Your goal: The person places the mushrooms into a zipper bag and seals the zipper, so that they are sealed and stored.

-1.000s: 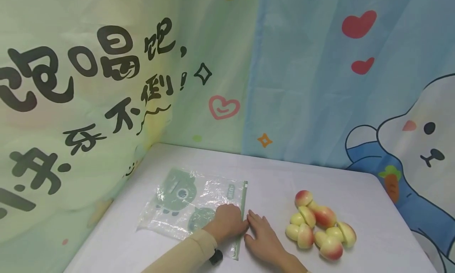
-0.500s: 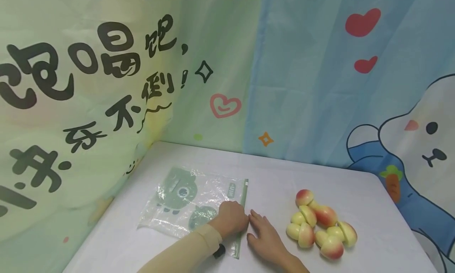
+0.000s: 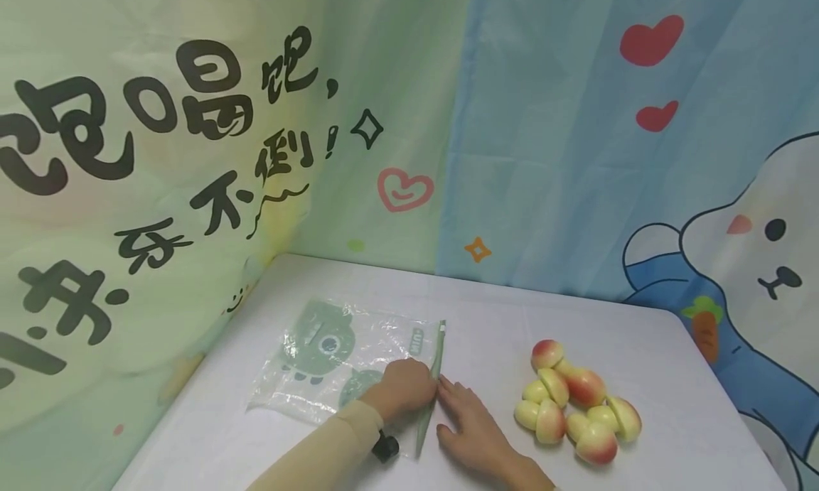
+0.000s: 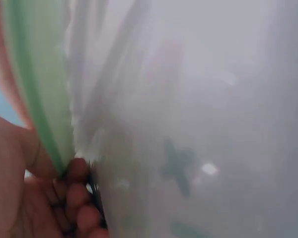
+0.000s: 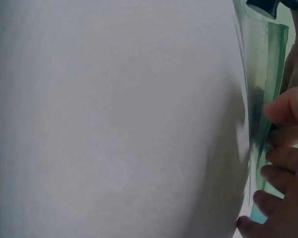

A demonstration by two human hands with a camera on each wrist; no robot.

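Observation:
A clear plastic zip bag (image 3: 384,327) with green cartoon prints lies flat on the table, its green zip edge (image 3: 422,427) on the right side. My left hand (image 3: 409,386) pinches that edge near its middle; the left wrist view shows thumb and curled fingers (image 4: 78,196) at the green strip (image 4: 42,94). Just right of the edge is my right hand (image 3: 472,423), fingers extended, their tips at the strip by the left hand. In the right wrist view the right fingers (image 5: 280,176) lie along the green strip (image 5: 275,74). The left palm is hidden in the head view.
Several toy mushrooms (image 3: 585,388), cream with reddish caps, are grouped on the white table (image 3: 499,320) right of my right hand. A black wrist camera (image 3: 386,447) sits under my left wrist. Printed curtains (image 3: 544,157) hang behind the table and at its left.
Both hands have shifted slightly left since half a second ago. The bag's zip edge is now drawn a little left and bends where my left hand holds it. The mushrooms stay put.

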